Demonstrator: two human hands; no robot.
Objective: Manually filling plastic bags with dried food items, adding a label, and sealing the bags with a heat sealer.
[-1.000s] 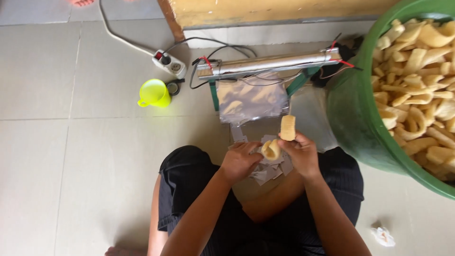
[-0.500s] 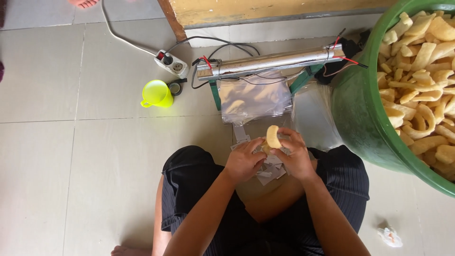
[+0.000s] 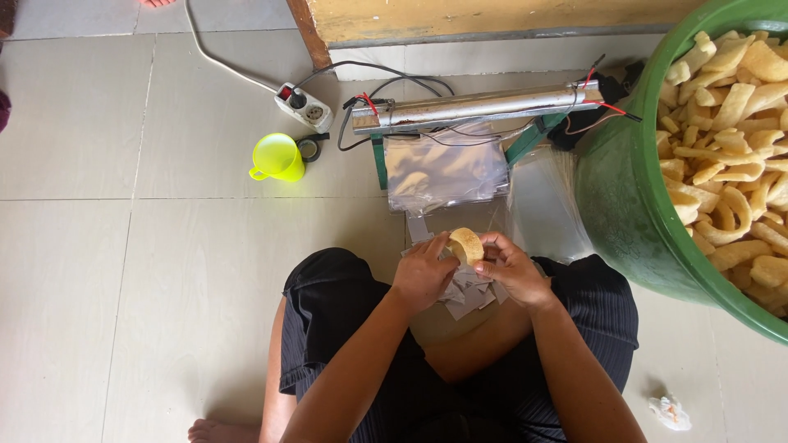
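Head view shows my left hand (image 3: pixel 423 275) and right hand (image 3: pixel 510 269) pinching a pale, bumpy, curved cracker (image 3: pixel 465 244), near the shiny green tub (image 3: pixel 628 213).

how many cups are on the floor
1: a yellow-green cup on the tiled floor, left of the power strip. Others may be hidden behind the green tub.

Cracker (image 3: pixel 466 244): pale yellow, curled, rounded piece, held upright between both hands above the lap, over small grey paper slips (image 3: pixel 461 291)
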